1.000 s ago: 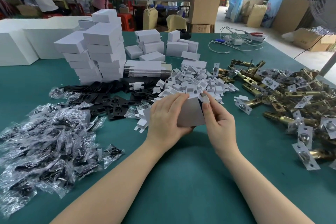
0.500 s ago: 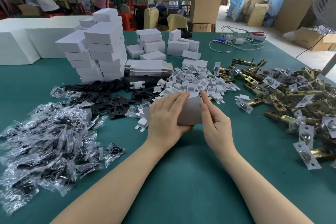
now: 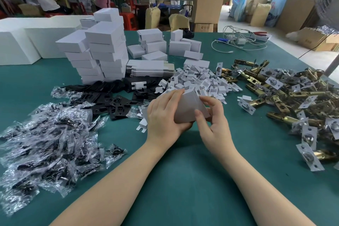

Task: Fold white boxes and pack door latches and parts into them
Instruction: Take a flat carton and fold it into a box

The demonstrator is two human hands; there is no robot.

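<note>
Two bare hands work over a green table (image 3: pixel 174 180) at mid-frame. Largest items: a tower of folded white boxes (image 3: pixel 102 51) far left; a heap of brass door latches (image 3: pixel 297 97) along the right; a spread of clear parts bags (image 3: pixel 45 143) at left. Smaller: black plates (image 3: pixel 113 104) and a mound of white card inserts (image 3: pixel 200 82) just behind the hands. Centre: a white box (image 3: pixel 189 108), raised above the table. Left hand (image 3: pixel 163 115) curls round its left side from beneath; right hand (image 3: pixel 214 124) pinches its right edge, thumb on the near face, fingers bent over the top.
</note>
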